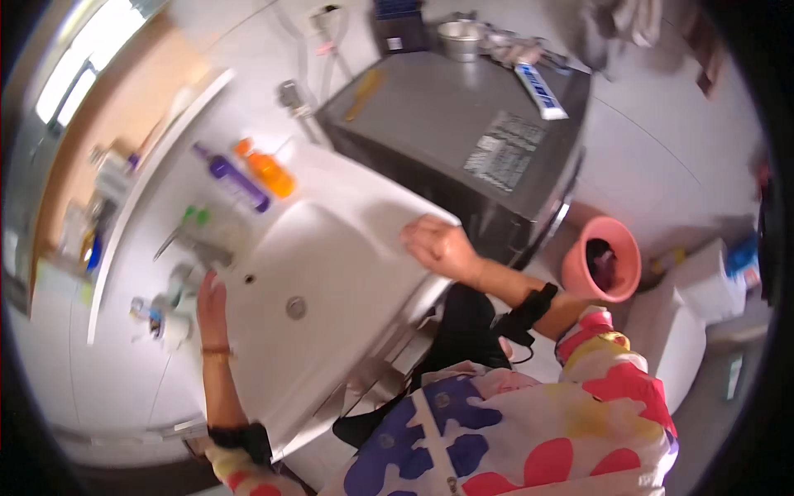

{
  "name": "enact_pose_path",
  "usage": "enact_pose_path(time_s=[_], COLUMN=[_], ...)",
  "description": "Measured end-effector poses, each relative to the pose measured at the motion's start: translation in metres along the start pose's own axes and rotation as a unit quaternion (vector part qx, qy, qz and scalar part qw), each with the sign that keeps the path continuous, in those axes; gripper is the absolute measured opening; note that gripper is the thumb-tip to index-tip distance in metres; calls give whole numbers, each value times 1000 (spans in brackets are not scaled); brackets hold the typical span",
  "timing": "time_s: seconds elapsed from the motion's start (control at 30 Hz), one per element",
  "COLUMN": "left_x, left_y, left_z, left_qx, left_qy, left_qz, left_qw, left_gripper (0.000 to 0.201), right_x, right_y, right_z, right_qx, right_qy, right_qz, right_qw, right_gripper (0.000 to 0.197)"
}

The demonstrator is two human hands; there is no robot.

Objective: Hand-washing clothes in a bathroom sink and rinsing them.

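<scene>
My left hand [212,307] reaches over the left side of the white washbasin [331,273], its fingers stretched out beside the faucet [204,250]. Whether the fingertips touch the faucet I cannot tell. Over the basin's right rim hangs my right hand [442,246], wet-looking and with its fingers curled in. Anything inside those fingers is hidden. A purple bottle [236,182] and an orange bottle [271,171] stand on the basin's far ledge. The drain [296,307] shows in the bowl.
A dark grey washing machine [438,107] stands behind the basin, with a toothpaste-like tube [542,91] and a metal cup [461,41] on top. A pink bucket [602,260] holding dark cloth is to the right, by a toilet [674,331]. A shelf [157,174] crosses the left wall.
</scene>
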State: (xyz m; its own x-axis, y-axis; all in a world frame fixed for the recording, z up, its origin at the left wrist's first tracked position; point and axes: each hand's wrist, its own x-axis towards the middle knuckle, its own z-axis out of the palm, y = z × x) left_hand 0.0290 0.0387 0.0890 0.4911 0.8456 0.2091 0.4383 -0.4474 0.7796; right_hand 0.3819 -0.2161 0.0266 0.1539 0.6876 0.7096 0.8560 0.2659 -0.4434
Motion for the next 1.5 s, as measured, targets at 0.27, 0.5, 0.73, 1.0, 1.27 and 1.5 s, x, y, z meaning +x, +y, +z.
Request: enact_pose_path(time_s=[0.27,0.5,0.73,1.0,1.27,1.5], left_x=[-93,-43,91,62,-22,-30], left_y=[92,110,66,96,149,174], left_z=[116,203,243,269,247,261], left_qx=[303,324,436,316,302,383], left_qy=[-314,-368,-157,-233,-402,-386], left_qz=[263,342,108,271,266,233], left_qw=[861,802,880,879,823,806], left_gripper=[61,68,72,76,84,87], right_x=[-166,-383,-492,-594,-623,-541], right_y=[20,115,160,219,265,261], right_z=[-90,-151,-185,-201,-186,-179], right_qx=[38,139,130,153,259,120], right_qy=[81,317,309,365,377,510], right_qz=[277,644,752,812,746,790], right_qw=[957,682,568,429,485,320], right_gripper=[15,16,26,44,46,59])
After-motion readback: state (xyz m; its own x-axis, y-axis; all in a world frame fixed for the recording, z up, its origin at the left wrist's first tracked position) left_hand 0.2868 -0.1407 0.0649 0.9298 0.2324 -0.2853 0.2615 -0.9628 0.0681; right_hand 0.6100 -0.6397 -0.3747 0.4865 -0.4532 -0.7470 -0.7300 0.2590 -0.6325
